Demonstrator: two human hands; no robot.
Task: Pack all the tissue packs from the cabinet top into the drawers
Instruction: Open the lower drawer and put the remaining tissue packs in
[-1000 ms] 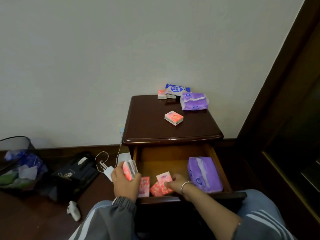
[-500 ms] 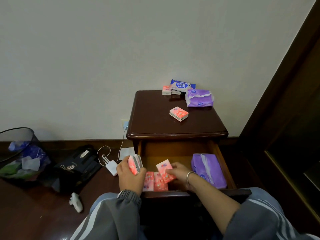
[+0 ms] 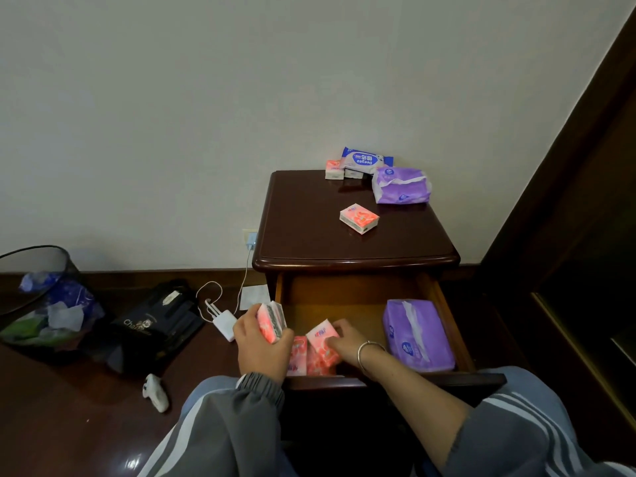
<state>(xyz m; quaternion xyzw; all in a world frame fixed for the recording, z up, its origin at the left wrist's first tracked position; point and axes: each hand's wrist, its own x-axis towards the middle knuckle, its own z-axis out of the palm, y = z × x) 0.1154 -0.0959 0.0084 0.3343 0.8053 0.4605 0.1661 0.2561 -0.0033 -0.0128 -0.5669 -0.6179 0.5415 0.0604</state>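
Head view, only cam I've got.

Item 1: dark brown wooden bedside cabinet (image 3: 309, 215) against pale wall, top drawer (image 3: 344, 297) pulled open toward me.

Item 2, on cabinet top: 1 small pink pocket tissue pack (image 3: 359, 218) lying alone near centre; 1 large purple soft tissue pack (image 3: 401, 185) at back right; 1 blue-and-white wet-wipe pack (image 3: 366, 159) at back against the wall, resting on small packs; 1 small pink-and-white pack (image 3: 333, 169) at its left, just beside.

Item 3, in drawer: 1 large purple soft tissue pack w/ white tissue showing (image 3: 416, 333) along right side; 2 small pink packs at front left (image 3: 298, 356), standing on edge side by side, partly behind my hands.

Item 4, left hand (image 3: 263, 346): closed round a small stack of pink pocket packs (image 3: 272, 320), held upright over drawer's left front corner. Count in stack: can't tell.

Item 5, right hand (image 3: 347, 340), silver bangle at wrist (image 3: 368, 349): inside drawer, fingers pinching 1 pink pocket pack (image 3: 322, 335), tilted, touching the packs below it.

Item 6, floor left of cabinet: black mesh waste bin w/ rubbish (image 3: 38, 297); black box w/ lettering (image 3: 155, 321); white charger and cable (image 3: 223, 321) running to wall socket; small white object (image 3: 155, 392), kind unclear.

Item 7: grey sleeves w/ white stripes (image 3: 220, 425), bottom of frame.
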